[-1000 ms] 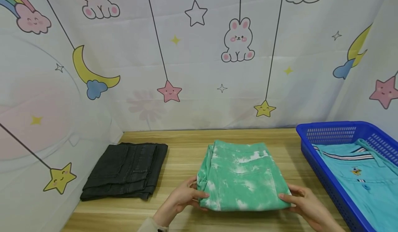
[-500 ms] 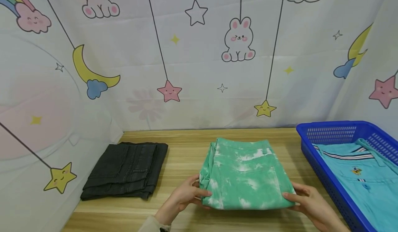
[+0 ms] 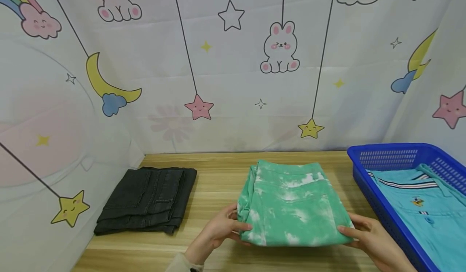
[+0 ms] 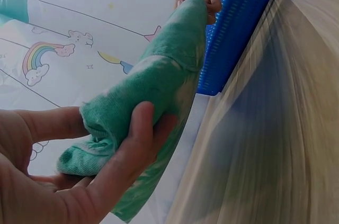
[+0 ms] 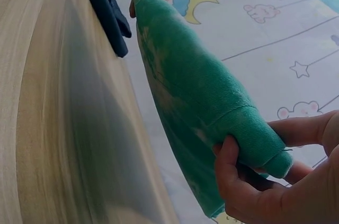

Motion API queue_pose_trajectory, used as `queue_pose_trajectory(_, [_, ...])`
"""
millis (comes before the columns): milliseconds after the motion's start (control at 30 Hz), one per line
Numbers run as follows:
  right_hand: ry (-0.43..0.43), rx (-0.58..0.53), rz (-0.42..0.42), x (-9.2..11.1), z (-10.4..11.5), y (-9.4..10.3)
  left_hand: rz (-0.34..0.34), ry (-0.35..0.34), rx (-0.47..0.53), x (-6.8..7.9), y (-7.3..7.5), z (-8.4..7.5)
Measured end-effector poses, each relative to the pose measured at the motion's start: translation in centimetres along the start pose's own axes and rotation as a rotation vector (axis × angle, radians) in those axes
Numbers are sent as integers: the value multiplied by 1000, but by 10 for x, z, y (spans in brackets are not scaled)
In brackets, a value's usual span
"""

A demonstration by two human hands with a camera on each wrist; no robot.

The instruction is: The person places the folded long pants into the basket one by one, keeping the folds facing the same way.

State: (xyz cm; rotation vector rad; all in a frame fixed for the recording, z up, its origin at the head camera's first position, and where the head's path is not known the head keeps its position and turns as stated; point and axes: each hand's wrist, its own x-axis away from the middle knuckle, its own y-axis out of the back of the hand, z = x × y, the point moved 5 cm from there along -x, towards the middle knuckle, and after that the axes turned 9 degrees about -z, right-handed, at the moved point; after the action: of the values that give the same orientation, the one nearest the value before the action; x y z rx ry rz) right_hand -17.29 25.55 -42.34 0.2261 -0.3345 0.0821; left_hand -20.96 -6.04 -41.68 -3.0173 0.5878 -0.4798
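I hold a folded green-and-white garment (image 3: 295, 207) above the wooden surface (image 3: 214, 260), gripping it by the two corners nearest me. The fingers of my left hand (image 3: 221, 228) are bent round its left corner, and the fingers of my right hand (image 3: 373, 236) are bent round its right one, pressing the layers from above and below. The garment's body spans the gap between my hands. Both wrist views show its lower side well apart from the surface, with a shadow (image 4: 233, 166) cast underneath.

To the right of the green garment, just beyond my right hand, stands a blue perforated basket (image 3: 387, 158). In it lies a turquoise garment (image 3: 404, 207) with dark-and-white striped trim, a small colourful motif (image 3: 417, 201) and a button (image 3: 429, 219).

To the left of the green garment and apart from it, a dark folded garment (image 3: 145, 199) rests on the surface. Behind the green garment hangs a white curtain (image 3: 240, 73) printed with rabbits, stars, moons and clouds.

From the head, some of my fingers are hidden under the cloth. The basket and its contents run out of that view on the right; only the end of my left sleeve (image 3: 183, 264) shows. The wood grain is smeared in the wrist views.
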Motion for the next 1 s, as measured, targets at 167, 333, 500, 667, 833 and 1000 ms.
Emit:
queue_pose_trajectory(167, [-3, 3, 3, 3, 0, 4, 2, -7, 3, 0, -3, -2])
queue_pose_trajectory(333, [-4, -12, 6, 5, 0, 8, 12, -12, 6, 2, -6, -3])
queue_pose_trajectory(500, [-5, -22, 4, 6, 1, 14, 13, -15, 12, 4, -9, -6])
queue_pose_trajectory(667, [-20, 40, -43, 10, 2, 21, 21, -19, 12, 4, -14, -8])
queue_pose_trajectory(833, [-51, 155, -92, 14, 4, 28, 23, -19, 21, 2, -20, -8])
queue_pose_trajectory(1000, [-84, 243, -100, 15, 5, 34, 18, -13, 24, 1, -25, -9])
